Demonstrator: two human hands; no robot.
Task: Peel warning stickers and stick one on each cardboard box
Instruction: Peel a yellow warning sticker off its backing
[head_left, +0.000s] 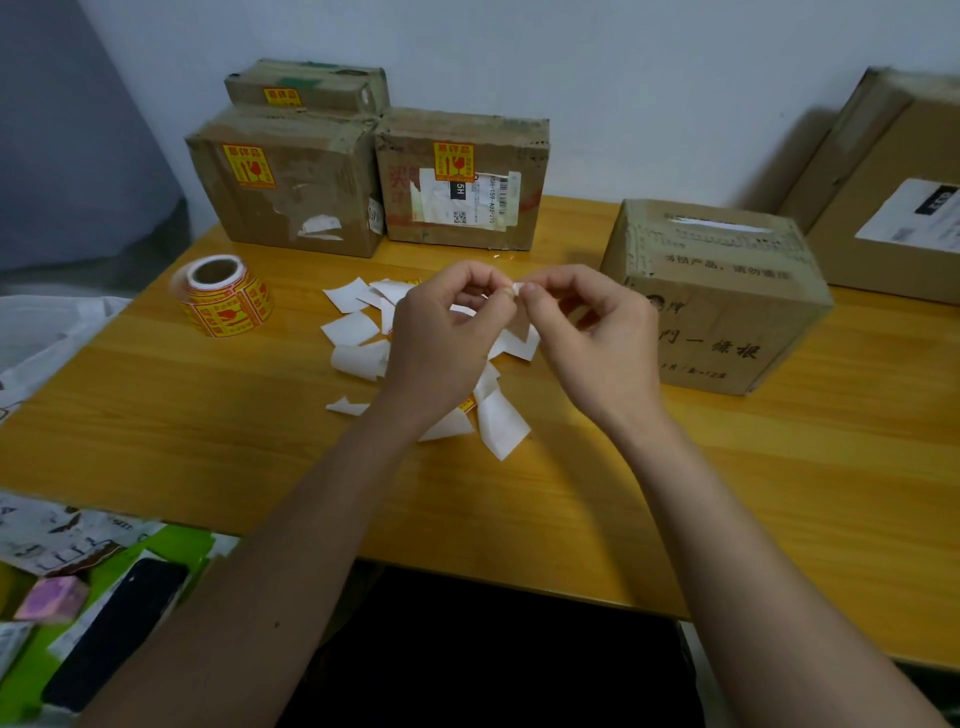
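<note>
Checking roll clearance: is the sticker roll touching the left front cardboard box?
Apart. The head view shows a strip of bare table between the sticker roll and the left front cardboard box.

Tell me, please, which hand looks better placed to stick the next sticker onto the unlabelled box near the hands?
Probably the right hand. It pinches the sticker piece together with the left hand, and the unlabelled box stands just to its right, while the left hand would have to cross over.

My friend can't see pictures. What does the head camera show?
Two hands, left hand and right hand, pinch a sticker piece over white scraps on a table; three boxes have stickers, the nearest box shows none.
</note>
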